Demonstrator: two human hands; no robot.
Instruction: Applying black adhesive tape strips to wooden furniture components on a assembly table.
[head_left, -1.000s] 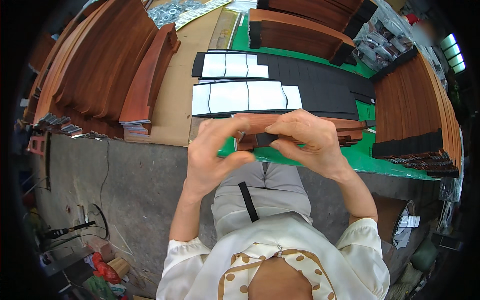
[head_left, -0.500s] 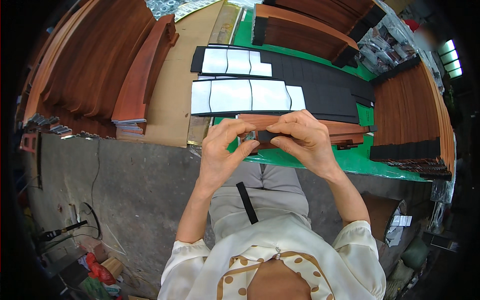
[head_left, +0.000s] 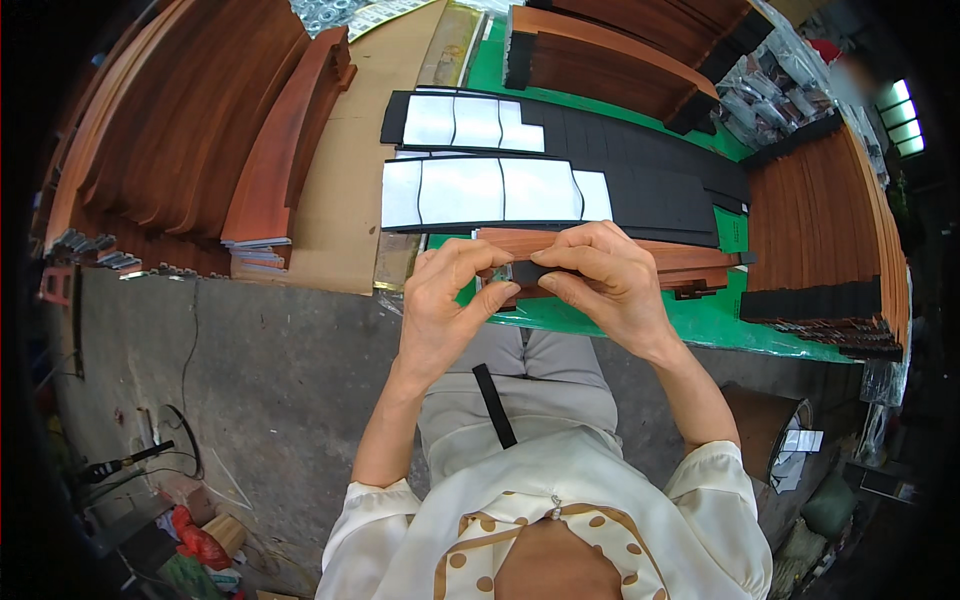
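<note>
Both my hands are at the near edge of the green-topped table, over the left end of the reddish-brown wood-grain strips (head_left: 690, 256). My left hand (head_left: 440, 300) has thumb and forefinger curled together at that end; a small clear or greenish bit shows by the fingertips, too small to name. My right hand (head_left: 620, 290) pinches a short black strip (head_left: 528, 271), which lies across the gap between the two hands. Its far end is hidden by my fingers. Beyond my hands lie flat black sheets (head_left: 655, 205) bearing white glossy pieces (head_left: 535, 190).
Curved brown panels (head_left: 195, 120) stand stacked at the left on brown cardboard (head_left: 345, 190). Black-ended brown panels (head_left: 815, 220) are piled at the right, more brown panels (head_left: 610, 75) at the back. Plastic-wrapped parts (head_left: 770, 100) sit behind. The green table (head_left: 600, 318) ends close to my body.
My right fingertips have shifted very slightly left along the black strip, and more of it shows between my hands. Otherwise the scene looks the same.
</note>
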